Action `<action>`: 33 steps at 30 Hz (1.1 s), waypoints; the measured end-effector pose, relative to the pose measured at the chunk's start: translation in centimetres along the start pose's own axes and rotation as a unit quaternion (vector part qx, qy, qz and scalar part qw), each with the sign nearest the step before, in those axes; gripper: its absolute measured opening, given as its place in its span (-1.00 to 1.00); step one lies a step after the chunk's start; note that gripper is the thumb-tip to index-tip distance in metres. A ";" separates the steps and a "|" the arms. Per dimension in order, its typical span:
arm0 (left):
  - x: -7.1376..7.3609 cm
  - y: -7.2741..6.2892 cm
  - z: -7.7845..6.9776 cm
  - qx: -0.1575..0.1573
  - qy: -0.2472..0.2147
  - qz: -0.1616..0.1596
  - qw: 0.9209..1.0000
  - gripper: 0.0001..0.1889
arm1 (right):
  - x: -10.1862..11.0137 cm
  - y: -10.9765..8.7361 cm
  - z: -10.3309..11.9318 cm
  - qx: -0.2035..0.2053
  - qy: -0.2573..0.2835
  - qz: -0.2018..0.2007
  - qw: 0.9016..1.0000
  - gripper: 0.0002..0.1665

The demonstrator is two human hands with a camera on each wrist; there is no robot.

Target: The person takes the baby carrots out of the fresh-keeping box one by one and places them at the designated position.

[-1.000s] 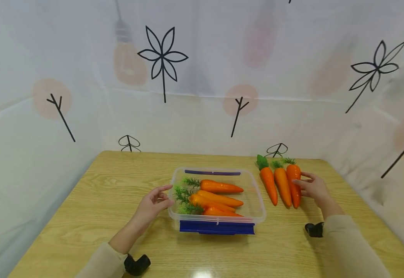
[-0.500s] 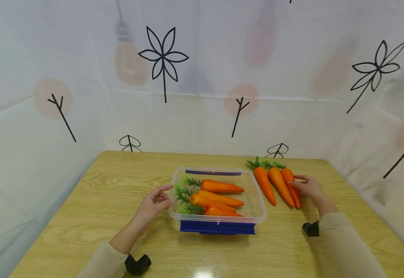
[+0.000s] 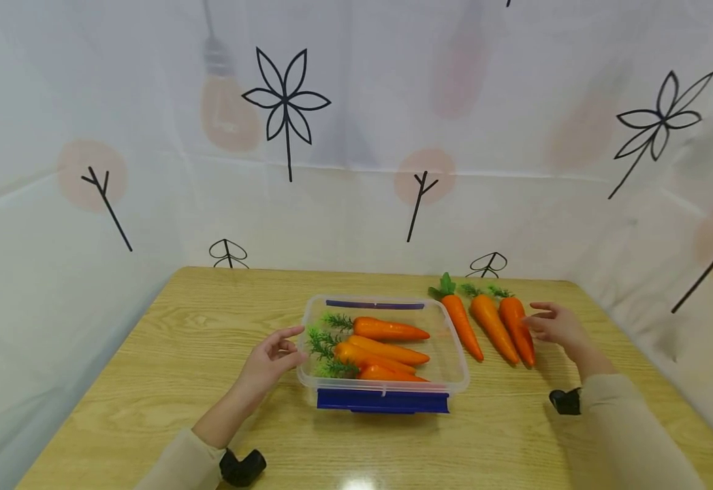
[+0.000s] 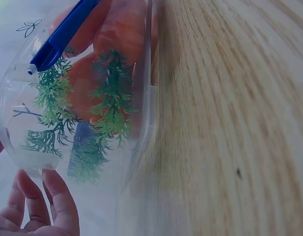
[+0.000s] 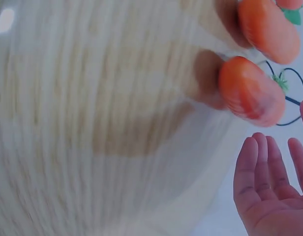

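A clear plastic box (image 3: 448,378) with blue clips stands on the table, holding several orange carrots (image 3: 389,329) with green feathery tops. My left hand (image 3: 265,361) is at its left end, fingers loosely bent and fingertips right at the rim; the left wrist view shows fingertips (image 4: 31,179) against the box wall. Right of the box lie three carrots side by side: a left one (image 3: 463,328), a middle one (image 3: 494,329) and a right one (image 3: 517,331). My right hand (image 3: 560,328) is beside the right carrot, palm facing it, fingers relaxed and apart from it in the right wrist view.
The wooden table (image 3: 209,299) ends at a pale cloth backdrop (image 3: 344,224) printed with line-drawn flowers. A black wrist camera mount (image 3: 242,467) hangs by the left sleeve, and another mount (image 3: 565,401) by the right sleeve.
The three loose carrots shift left and tilt, tops leftward. Then the right hand draws back to the right, away from the right carrot. The left hand and box stay put.
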State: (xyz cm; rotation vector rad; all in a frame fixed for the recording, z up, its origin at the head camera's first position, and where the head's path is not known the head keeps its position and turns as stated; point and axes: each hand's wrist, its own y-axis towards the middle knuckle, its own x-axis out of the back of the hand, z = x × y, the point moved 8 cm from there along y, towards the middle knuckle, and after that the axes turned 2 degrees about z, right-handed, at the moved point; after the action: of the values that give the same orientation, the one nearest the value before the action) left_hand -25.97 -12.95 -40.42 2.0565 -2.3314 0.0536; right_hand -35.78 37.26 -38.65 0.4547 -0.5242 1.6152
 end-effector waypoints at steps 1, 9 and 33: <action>0.0 0.0 0.0 0.000 0.001 0.000 1.000 -0.50 | 0.2 -0.1 0.1 0.004 -0.003 0.000 1.000 -0.23; 0.0 0.0 0.0 0.000 -0.002 -0.003 1.000 -0.51 | 1.5 -0.6 2.2 0.055 -0.026 -0.016 0.998 -0.32; 0.0 -0.2 -0.2 0.002 0.000 -0.001 1.000 -0.52 | 0.2 -1.4 12.3 0.122 -0.121 0.011 0.985 -0.42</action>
State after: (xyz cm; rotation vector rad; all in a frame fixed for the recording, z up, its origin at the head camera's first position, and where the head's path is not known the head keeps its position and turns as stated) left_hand -25.78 -12.92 -40.25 2.0602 -2.3307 0.0596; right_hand -34.51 30.39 -28.44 0.8392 -0.5160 1.6628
